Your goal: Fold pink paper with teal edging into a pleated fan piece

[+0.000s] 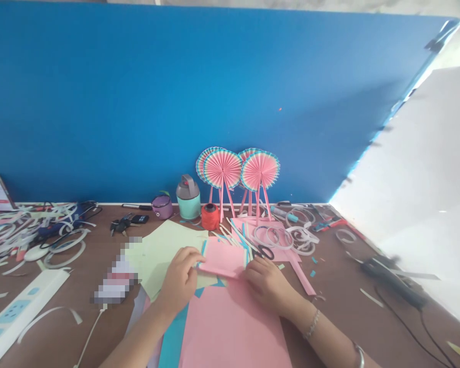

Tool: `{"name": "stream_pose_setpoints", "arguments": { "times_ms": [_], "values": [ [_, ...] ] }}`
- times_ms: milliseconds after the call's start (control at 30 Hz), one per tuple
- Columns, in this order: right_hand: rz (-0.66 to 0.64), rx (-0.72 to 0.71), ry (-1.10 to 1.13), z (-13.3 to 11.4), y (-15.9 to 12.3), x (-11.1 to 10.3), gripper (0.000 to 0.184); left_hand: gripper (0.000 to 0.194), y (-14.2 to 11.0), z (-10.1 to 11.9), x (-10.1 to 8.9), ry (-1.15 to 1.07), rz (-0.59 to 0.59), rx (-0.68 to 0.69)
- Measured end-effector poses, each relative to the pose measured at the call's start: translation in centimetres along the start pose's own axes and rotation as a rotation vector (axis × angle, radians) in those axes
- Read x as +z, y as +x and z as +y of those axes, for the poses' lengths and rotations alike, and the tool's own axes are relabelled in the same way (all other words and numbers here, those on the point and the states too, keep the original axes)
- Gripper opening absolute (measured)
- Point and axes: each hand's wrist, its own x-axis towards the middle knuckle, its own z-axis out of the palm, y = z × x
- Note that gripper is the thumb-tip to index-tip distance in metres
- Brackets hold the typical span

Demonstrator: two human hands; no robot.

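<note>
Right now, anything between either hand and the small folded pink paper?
Nothing visible: the left hand and right hand are already on the folded pink paper, one at each side. Black-handled scissors lie just beyond the right hand, not in between.

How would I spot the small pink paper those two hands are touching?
Start at the big blue panel, then look down past the pleated pink fans. Between the left hand and right hand is the small pink paper; unlike the larger pink sheet nearer the wearer, it has blue strips along both sides.
</note>
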Motion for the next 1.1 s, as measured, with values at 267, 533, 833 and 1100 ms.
{"name": "stream_pose_setpoints", "arguments": {
  "times_ms": [267,533,833,1100],
  "values": [
    [0.278,-0.012,0.35,-1.0,0.3,-0.6,0.021,0.035,-0.3,1.8,0.9,-0.465,-0.335,-0.441],
    [0.152,-0.169,0.143,-2.4,0.4,-0.2,0.026,0.041,-0.7,3.2,2.3,-0.388,-0.099,-0.298],
    [0.506,-0.212,-0.213,-3.5,-0.9,-0.5,0.043,0.043,-1.4,2.2,2.1,0.352,0.039,0.266],
    [0.147,-0.033,-0.139,-1.7,-0.1,0.9,0.018,0.035,-1.4,2.9,3.3,0.52,-0.373,0.239]
  ]
}}
